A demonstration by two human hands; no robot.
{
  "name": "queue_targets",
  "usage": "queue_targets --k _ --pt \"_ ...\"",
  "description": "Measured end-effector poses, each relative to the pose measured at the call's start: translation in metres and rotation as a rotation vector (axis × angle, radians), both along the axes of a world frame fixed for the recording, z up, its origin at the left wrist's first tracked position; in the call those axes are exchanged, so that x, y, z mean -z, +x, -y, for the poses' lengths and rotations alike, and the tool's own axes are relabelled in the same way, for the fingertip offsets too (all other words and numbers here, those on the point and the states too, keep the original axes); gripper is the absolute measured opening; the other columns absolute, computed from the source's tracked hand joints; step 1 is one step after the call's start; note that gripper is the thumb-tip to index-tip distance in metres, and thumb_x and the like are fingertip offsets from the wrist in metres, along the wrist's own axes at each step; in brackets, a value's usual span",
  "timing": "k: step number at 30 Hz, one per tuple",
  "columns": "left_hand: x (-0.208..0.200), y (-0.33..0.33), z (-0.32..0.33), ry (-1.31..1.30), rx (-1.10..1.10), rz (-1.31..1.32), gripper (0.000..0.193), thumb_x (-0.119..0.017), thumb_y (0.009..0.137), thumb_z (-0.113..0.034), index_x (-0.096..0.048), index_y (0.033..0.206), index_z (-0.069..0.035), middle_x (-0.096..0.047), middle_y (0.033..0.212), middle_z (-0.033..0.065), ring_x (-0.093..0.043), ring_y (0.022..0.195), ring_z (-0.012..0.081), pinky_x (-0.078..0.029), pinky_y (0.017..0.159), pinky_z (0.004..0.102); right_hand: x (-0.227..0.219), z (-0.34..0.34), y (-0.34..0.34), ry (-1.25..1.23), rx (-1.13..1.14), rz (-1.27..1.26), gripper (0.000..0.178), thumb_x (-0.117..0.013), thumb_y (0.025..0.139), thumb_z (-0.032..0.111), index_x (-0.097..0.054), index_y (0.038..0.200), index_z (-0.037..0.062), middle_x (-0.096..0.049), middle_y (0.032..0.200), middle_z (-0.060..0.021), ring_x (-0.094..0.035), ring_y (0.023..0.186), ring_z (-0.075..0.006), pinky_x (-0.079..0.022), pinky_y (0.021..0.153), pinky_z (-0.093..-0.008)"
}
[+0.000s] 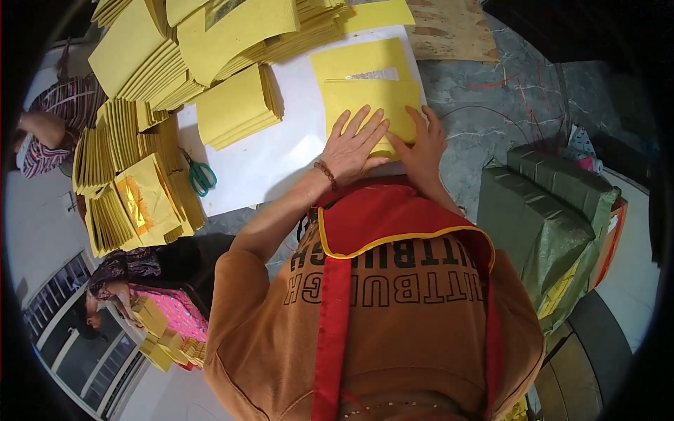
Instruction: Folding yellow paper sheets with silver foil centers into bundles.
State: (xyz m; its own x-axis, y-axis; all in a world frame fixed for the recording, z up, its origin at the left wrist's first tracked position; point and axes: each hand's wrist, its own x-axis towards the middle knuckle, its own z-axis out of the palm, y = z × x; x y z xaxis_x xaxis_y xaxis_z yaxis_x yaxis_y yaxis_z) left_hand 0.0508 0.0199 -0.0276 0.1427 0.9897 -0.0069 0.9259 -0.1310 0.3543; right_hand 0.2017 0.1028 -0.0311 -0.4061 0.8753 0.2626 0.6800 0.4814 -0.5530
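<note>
1. Two hands on the work surface: left hand (353, 146), right hand (423, 144)
2. One pair of green-handled scissors (200, 175)
3. One bead bracelet (326, 174)
4. Two yellow sheets (361, 59) laid flat near the hands
5. Stacks of yellow folded paper (235, 105): many, too overlapped to count
6. Two other people (53, 126) at the left edge
7. One green wrapped bundle (540, 224)

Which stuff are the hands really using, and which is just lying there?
In use:
left hand and right hand, both flat on the folded yellow sheet
white board beneath it

Lying about:
green scissors
stacks of yellow paper
green wrapped bundle
</note>
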Motion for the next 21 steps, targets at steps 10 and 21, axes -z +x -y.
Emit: queue_targets --k 10,21 --pt "0.009 -0.001 0.004 0.056 -0.174 0.076 0.058 -0.054 0.083 -0.028 -0.032 0.134 -0.01 -0.026 0.141 0.0124 -0.022 0.13 0.0289 -0.018 0.104 0.0454 0.04 -0.001 0.022 -0.45 -0.097 -0.51 0.032 -0.053 0.084 0.014 -0.056 0.114 0.0068 -0.05 0.123 -0.0171 -0.048 0.112 -0.028 -0.035 0.094 -0.0338" --pt "-0.012 -0.01 -0.017 0.302 0.219 -0.474 0.055 -0.053 0.07 -0.017 -0.045 0.121 0.003 -0.051 0.11 0.0275 -0.053 0.095 0.0318 -0.046 0.079 0.0353 0.045 0.001 0.024 -0.492 -0.104 -0.479 0.034 -0.043 0.089 0.016 -0.049 0.121 0.0052 -0.047 0.126 -0.0139 -0.045 0.114 -0.0259 -0.03 0.097 -0.0345"
